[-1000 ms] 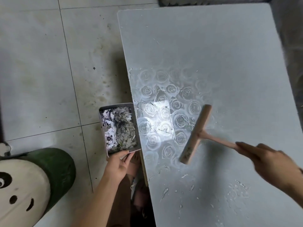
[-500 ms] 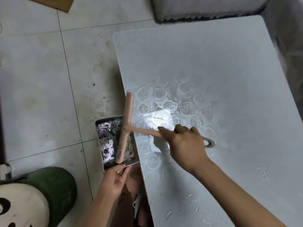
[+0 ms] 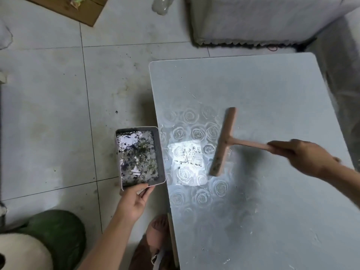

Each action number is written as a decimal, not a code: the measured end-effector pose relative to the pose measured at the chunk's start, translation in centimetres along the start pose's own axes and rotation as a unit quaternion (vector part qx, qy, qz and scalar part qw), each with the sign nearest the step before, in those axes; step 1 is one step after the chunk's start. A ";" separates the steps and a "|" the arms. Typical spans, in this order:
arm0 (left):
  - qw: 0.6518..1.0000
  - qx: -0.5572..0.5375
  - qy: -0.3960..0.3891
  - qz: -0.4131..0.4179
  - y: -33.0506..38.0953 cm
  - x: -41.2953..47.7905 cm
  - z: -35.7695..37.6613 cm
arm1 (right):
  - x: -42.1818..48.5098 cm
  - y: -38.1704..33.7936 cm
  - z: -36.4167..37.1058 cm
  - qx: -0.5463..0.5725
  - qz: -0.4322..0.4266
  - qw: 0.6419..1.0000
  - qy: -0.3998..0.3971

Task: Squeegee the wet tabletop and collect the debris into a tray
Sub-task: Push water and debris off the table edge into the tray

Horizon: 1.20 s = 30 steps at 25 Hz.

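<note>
A pale grey tabletop (image 3: 272, 94) with an embossed rose pattern is wet and shiny near its left edge. My right hand (image 3: 303, 155) grips the handle of a pink squeegee (image 3: 224, 142), whose blade lies on the table right of a bright wet patch with small dark debris specks (image 3: 188, 156). My left hand (image 3: 136, 199) holds the near end of a grey tray (image 3: 159, 152), pressed against the table's left edge. Wet, dark debris fills the tray.
A green and white panda-faced stool (image 3: 44, 240) stands at the lower left on the tiled floor (image 3: 48, 114). A white box with a dark base (image 3: 263, 20) sits beyond the table. Cardboard (image 3: 78, 8) lies at the top left. My bare foot (image 3: 157, 228) shows under the table's edge.
The squeegee was over the tray half a second ago; my right hand has carried it back to the right onto the table. The view has tilted, showing more floor.
</note>
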<state>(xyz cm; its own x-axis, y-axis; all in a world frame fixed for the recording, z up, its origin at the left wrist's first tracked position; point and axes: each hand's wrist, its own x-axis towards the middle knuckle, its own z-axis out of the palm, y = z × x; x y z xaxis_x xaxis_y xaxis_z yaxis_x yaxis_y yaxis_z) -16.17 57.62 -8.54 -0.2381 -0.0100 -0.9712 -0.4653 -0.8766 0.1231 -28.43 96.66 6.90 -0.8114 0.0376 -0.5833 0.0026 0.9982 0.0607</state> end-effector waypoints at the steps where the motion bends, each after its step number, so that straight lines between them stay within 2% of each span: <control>1: 1.000 -0.004 0.004 -0.001 0.4 0.4 0.4 | 1.4 -2.5 0.1 -0.011 -0.054 0.998 0.014; 3: 1.000 -0.003 0.008 0.002 0.8 0.6 1.0 | 3.2 -7.4 0.5 -0.023 -0.147 0.988 0.043; 5: 1.000 -0.003 0.008 0.004 1.1 1.0 1.2 | 5.0 -12.0 0.2 -0.040 -0.204 0.976 0.058; 8: 0.999 -0.024 0.020 0.011 1.5 1.6 1.3 | 6.7 -16.7 -0.9 -0.091 -0.240 0.962 0.089; 11: 1.000 -0.012 0.016 0.000 1.0 1.1 1.1 | 5.1 -16.6 -2.5 -0.110 -0.259 0.951 0.131; 13: 1.000 -0.005 0.012 0.004 0.6 0.5 0.6 | 2.7 -14.3 -3.2 -0.027 -0.221 0.965 0.137; 16: 1.000 -0.010 0.013 0.016 1.4 -0.8 -0.2 | -1.0 -9.7 -2.4 0.153 -0.105 0.981 0.065; 19: 1.000 0.001 -0.009 0.012 2.0 -3.7 -0.8 | -5.2 -4.9 0.7 0.238 0.007 0.971 0.015; 23: 0.998 -0.008 -0.058 0.017 2.3 -8.7 -1.6 | -9.3 -1.9 4.1 0.345 0.081 0.935 -0.011; 25: 0.995 0.036 -0.091 0.019 1.7 -12.1 -1.6 | -9.1 -1.6 4.1 0.358 0.084 0.929 0.026; 28: 0.984 0.147 -0.096 0.022 0.6 -15.9 -1.2 | -5.3 -1.6 3.2 0.284 0.063 0.952 0.090; 30: 0.976 0.183 -0.118 0.020 -0.6 -17.1 -1.3 | -2.5 -1.8 2.5 0.258 0.064 0.958 0.104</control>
<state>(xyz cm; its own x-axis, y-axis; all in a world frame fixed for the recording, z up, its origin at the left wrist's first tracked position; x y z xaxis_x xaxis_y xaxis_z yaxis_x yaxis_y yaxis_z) -10.73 57.69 7.74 -0.4313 0.1085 -0.8957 -0.7148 -0.6468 0.2659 -24.97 94.93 6.22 -0.8841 0.2039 -0.4204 0.3546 0.8787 -0.3196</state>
